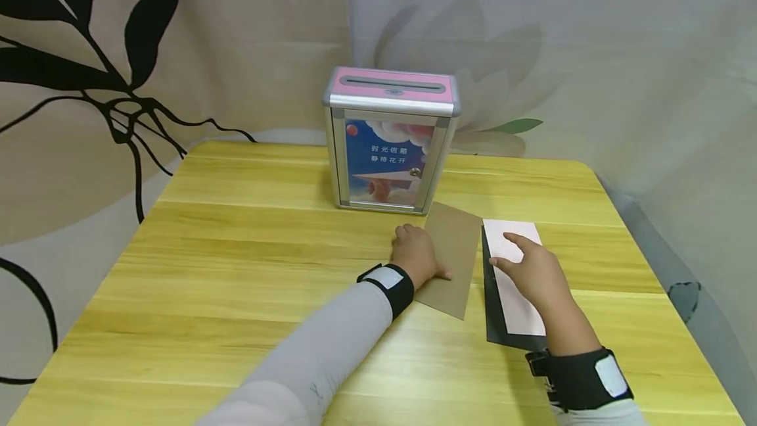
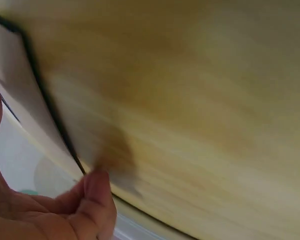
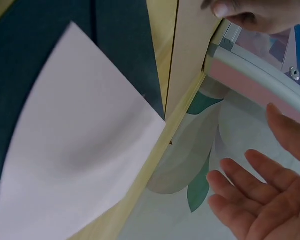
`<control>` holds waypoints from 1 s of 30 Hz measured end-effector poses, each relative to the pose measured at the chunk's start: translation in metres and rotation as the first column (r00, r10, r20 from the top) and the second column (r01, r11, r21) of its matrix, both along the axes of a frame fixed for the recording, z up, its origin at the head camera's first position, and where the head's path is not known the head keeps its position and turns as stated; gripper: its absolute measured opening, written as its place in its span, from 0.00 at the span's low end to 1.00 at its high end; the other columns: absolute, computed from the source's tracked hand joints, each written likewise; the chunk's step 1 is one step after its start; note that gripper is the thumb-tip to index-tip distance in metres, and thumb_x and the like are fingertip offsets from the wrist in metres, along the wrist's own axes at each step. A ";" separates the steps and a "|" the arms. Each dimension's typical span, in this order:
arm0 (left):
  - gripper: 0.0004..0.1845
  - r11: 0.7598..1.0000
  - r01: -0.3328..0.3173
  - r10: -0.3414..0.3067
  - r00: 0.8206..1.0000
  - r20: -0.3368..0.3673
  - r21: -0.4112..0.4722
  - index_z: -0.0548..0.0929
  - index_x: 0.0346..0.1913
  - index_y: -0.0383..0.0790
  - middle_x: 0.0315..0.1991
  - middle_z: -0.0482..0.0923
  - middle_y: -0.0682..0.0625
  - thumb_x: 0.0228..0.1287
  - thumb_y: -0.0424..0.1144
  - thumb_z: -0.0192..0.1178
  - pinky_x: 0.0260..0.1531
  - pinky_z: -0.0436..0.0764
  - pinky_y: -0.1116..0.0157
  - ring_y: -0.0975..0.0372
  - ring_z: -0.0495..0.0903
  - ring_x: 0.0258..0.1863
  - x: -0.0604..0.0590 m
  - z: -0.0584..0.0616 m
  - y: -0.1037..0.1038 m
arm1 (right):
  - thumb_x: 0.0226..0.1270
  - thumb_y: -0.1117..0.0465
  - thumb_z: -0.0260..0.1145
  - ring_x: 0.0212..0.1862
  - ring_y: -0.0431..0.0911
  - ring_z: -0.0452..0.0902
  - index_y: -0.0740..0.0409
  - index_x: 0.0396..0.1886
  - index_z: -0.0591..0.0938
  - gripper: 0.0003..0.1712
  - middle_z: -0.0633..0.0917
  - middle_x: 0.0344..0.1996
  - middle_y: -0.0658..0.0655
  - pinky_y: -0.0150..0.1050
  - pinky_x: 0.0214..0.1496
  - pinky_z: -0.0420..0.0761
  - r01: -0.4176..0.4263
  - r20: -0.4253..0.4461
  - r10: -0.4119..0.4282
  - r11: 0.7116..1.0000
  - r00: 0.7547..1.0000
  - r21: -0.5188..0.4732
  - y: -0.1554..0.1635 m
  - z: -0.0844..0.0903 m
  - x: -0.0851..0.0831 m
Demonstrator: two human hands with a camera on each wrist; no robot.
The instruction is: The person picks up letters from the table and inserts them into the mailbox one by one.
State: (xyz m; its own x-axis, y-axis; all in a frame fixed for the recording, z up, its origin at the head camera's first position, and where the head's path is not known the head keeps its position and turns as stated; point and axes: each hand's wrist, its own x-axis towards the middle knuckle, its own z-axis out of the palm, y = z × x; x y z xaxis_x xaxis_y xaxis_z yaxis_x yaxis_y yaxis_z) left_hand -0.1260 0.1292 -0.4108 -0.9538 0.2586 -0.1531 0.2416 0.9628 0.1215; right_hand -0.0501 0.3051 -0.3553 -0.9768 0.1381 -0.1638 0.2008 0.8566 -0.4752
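Letterbox (image 1: 391, 160), pink-topped and slotted, stood upright. Just before its right corner, the left hand (image 1: 414, 254) rested its thumb on a kraft-brown sheet (image 1: 458, 255), fingers bent; whether they pinched it, I couldn't tell. Farther right of the letterbox, a pale pink sheet (image 1: 517, 311) overlay a black card (image 1: 495, 321), all seemingly light, creasable, best lifted by long edges. The right hand (image 1: 539, 275) hovered there, thumb and fingers apart.

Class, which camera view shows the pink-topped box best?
The head view: the whole box stands upright there, its slot and front picture visible. The right wrist view catches only part, cut off by the frame edge; in the left wrist view I cannot make it out.
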 end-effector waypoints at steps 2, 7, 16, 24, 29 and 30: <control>0.53 0.998 0.002 -0.003 1.000 -0.015 -0.065 0.78 0.47 0.35 0.38 0.72 0.46 0.25 0.78 0.69 0.35 0.70 0.67 0.59 0.67 0.38 0.003 -0.001 0.003 | 0.67 0.55 0.65 0.63 0.72 0.63 0.66 0.69 0.65 0.36 0.67 0.64 0.75 0.64 0.55 0.70 -0.002 -0.004 0.002 1.000 1.000 -0.001 0.000 -0.002 0.000; 0.52 0.992 -0.007 0.011 0.999 0.032 -0.129 0.77 0.49 0.36 0.39 0.73 0.47 0.28 0.77 0.68 0.40 0.68 0.64 0.59 0.68 0.40 0.004 -0.001 0.006 | 0.67 0.57 0.64 0.63 0.71 0.62 0.66 0.68 0.65 0.35 0.68 0.64 0.75 0.64 0.57 0.68 -0.007 -0.016 0.007 1.000 1.000 0.006 0.002 -0.002 0.002; 0.46 0.989 -0.146 0.145 0.969 0.200 -0.011 0.76 0.49 0.35 0.41 0.76 0.47 0.32 0.66 0.76 0.42 0.75 0.63 0.56 0.76 0.43 -0.013 -0.004 0.001 | 0.67 0.57 0.62 0.63 0.72 0.62 0.67 0.69 0.65 0.34 0.67 0.64 0.75 0.64 0.57 0.68 0.006 -0.002 -0.006 1.000 1.000 -0.001 0.008 -0.003 0.007; 0.30 0.989 -0.095 0.060 0.959 0.277 0.116 0.82 0.48 0.33 0.48 0.81 0.44 0.44 0.46 0.78 0.50 0.78 0.62 0.54 0.79 0.49 -0.018 0.015 -0.016 | 0.67 0.56 0.63 0.62 0.73 0.63 0.68 0.67 0.66 0.34 0.68 0.63 0.76 0.65 0.57 0.68 0.014 -0.004 -0.014 1.000 1.000 0.014 0.014 -0.004 0.013; 0.16 0.989 -0.003 -0.033 0.970 0.240 0.149 0.84 0.41 0.34 0.45 0.83 0.45 0.51 0.38 0.74 0.45 0.80 0.64 0.57 0.81 0.43 -0.019 0.030 -0.028 | 0.67 0.57 0.63 0.62 0.73 0.62 0.69 0.67 0.65 0.34 0.68 0.63 0.76 0.65 0.56 0.68 0.012 0.009 -0.013 1.000 1.000 0.010 0.018 -0.007 0.017; 0.15 0.989 0.013 -0.049 0.970 0.237 0.149 0.84 0.41 0.34 0.45 0.83 0.45 0.52 0.37 0.73 0.45 0.79 0.64 0.58 0.81 0.43 -0.021 0.031 -0.029 | 0.67 0.57 0.63 0.62 0.73 0.62 0.69 0.67 0.65 0.34 0.68 0.63 0.76 0.65 0.56 0.68 0.012 0.013 -0.012 1.000 1.000 0.010 0.019 -0.007 0.017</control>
